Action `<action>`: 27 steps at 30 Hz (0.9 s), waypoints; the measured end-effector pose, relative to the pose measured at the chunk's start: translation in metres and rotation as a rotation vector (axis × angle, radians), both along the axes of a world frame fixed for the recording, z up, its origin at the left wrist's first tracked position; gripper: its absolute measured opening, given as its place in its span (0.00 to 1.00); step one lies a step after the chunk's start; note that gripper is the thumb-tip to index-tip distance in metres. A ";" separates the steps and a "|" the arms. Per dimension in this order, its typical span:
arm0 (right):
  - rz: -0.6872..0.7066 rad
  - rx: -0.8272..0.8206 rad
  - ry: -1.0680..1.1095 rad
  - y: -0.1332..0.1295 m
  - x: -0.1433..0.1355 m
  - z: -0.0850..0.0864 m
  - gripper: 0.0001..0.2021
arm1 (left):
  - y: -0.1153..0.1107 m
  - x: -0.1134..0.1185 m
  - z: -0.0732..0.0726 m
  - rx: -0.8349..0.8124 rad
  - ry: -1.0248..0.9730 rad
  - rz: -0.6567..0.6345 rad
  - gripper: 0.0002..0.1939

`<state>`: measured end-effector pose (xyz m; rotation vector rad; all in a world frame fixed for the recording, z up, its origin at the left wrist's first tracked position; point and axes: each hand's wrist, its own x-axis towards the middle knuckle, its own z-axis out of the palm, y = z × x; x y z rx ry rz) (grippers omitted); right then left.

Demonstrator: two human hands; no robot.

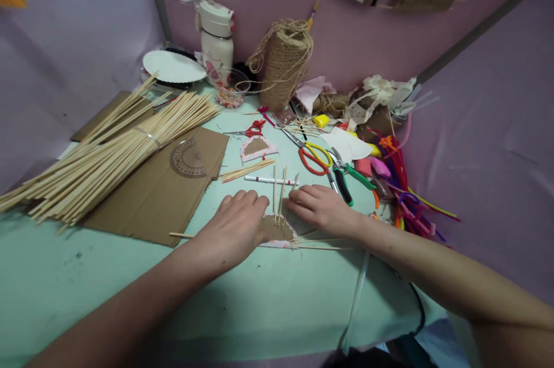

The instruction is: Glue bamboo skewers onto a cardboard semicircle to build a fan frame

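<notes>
A small cardboard piece point(277, 232) with a pink-and-white edge lies on the table, thin wooden sticks point(283, 188) standing up from its middle and others fanning out to its right. My left hand point(236, 224) is at the piece's left side, fingers curled and pointing down; what its fingertips hold, if anything, is hidden. My right hand point(318, 206) reaches in from the right, its fingers bent together beside the upright sticks; its fingertips touch or nearly touch the rightmost stick. Behind the sticks lies a white marker point(264, 180), and farther back a second pink-edged cardboard piece point(255, 147).
Bundled wooden sticks point(130, 149) lie over a cardboard sheet point(142, 201) on the left. Red-yellow scissors point(314, 158) and green-handled pliers point(346, 175) are behind my right hand. A twine roll point(285, 65) and a bottle point(216, 39) stand at the back; pipe cleaners point(404, 189) lie right.
</notes>
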<state>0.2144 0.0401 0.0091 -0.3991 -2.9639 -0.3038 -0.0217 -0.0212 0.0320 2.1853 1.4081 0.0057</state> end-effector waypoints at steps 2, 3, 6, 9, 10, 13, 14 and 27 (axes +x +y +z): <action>-0.029 -0.097 0.035 0.000 0.001 0.001 0.12 | 0.001 0.001 -0.001 0.000 -0.015 0.004 0.10; -0.053 -0.154 0.058 -0.001 0.001 0.001 0.12 | 0.001 0.002 -0.002 0.002 -0.024 0.005 0.11; -0.131 -0.311 0.138 -0.002 -0.001 0.003 0.11 | 0.001 0.004 -0.005 0.002 -0.025 0.010 0.13; -0.184 -0.406 0.185 -0.006 -0.003 0.007 0.10 | 0.000 0.007 -0.006 0.007 -0.004 0.012 0.13; -0.212 -0.430 0.192 -0.009 -0.003 0.010 0.10 | 0.000 0.008 -0.006 0.015 -0.001 0.010 0.13; -0.343 -0.510 0.181 -0.026 -0.003 0.019 0.09 | -0.001 0.008 -0.006 0.046 -0.004 -0.003 0.15; -0.386 -0.530 0.159 -0.034 -0.003 0.021 0.11 | -0.001 0.008 -0.006 0.049 -0.006 -0.010 0.16; -0.422 -0.456 0.226 -0.024 0.002 0.013 0.09 | -0.007 0.013 -0.010 0.141 0.072 -0.056 0.19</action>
